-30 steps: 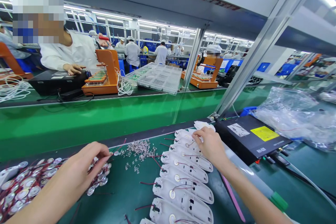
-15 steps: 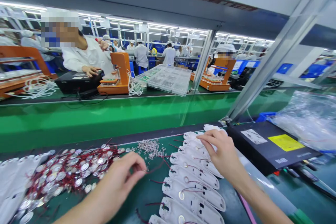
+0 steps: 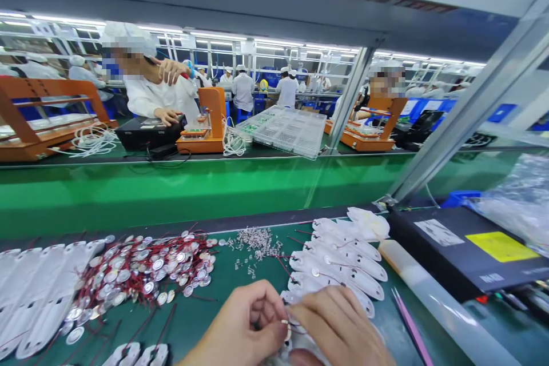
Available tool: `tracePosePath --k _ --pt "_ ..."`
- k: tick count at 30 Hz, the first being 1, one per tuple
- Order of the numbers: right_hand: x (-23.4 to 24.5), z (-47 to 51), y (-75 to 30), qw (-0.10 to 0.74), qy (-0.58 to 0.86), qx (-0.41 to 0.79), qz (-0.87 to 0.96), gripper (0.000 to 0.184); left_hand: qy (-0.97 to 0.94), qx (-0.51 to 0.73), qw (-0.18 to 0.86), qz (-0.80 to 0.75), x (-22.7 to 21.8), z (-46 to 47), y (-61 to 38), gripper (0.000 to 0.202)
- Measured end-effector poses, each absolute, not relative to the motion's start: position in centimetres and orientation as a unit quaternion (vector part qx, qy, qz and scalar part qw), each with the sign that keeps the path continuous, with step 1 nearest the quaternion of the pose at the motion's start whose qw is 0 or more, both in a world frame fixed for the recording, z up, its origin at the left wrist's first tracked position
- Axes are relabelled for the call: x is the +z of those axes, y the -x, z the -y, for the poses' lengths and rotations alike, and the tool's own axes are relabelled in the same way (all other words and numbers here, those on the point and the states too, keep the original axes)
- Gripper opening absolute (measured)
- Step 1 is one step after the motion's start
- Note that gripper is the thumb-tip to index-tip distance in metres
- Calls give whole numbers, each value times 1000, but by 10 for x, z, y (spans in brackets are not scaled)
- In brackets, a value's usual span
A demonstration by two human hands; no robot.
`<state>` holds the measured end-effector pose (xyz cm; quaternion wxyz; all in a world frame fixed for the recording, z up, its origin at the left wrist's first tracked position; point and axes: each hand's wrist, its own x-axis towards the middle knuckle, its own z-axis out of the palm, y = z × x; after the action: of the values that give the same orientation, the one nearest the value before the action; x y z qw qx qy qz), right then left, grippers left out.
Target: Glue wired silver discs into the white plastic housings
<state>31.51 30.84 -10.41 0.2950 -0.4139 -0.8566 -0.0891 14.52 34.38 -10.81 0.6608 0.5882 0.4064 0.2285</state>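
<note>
Low in the middle, my left hand [image 3: 240,329] is closed in a pinch, with a small pale piece at its thumb and fingertip that I cannot make out. Against it sits my right hand [image 3: 338,326], slightly blurred, its fingers curled together; whatever they grip is hidden. Both hands are over the near end of a row of white plastic shells [image 3: 343,266], which carry thin red wires and round discs. Left of the hands lies a heap of silvery discs with red wires [image 3: 158,265]. Small clear-looking bits [image 3: 257,243] are scattered behind the hands.
More white shells [image 3: 43,291] line the left side, and two shell ends [image 3: 137,354] show at the bottom edge. Pink tweezers [image 3: 409,323], a translucent strip [image 3: 446,303] and a black box [image 3: 458,246] lie on the right. A co-worker [image 3: 150,88] sits beyond the green divider [image 3: 171,194].
My hands have come together low in the middle; the right hand left the far end of the shell row. The view has shifted, and the pink tweezers now show more fully.
</note>
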Motion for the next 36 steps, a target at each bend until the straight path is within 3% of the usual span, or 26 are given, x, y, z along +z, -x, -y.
tracePosePath --k 4,8,12,15,18,22,30,36 --pt "-107 -310 -310 340 439 -65 829 21 -596 206 660 -407 -105 -349 -146 27" --pt "-112 -308 -309 332 445 -60 830 22 -627 202 620 -427 -106 -352 -147 20" --pt "-113 -314 -316 300 454 -48 838 21 -700 144 530 -456 -116 -354 -150 10" --pt "-106 -342 -346 219 553 30 803 15 -741 147 473 -453 -114 -357 -145 26" --pt "-103 -380 -390 195 664 -4 722 11 -757 161 432 -464 -105 -361 -134 30" --pt "-111 -412 -427 161 732 -24 662 11 -762 139 418 -475 -101 -369 -120 30" --pt "-124 -415 -420 114 741 -14 662 5 -777 150 393 -469 -112 -377 -95 22" --pt "-126 -417 -423 100 747 -8 657 6 -771 155 383 -484 -106 -375 -101 29"
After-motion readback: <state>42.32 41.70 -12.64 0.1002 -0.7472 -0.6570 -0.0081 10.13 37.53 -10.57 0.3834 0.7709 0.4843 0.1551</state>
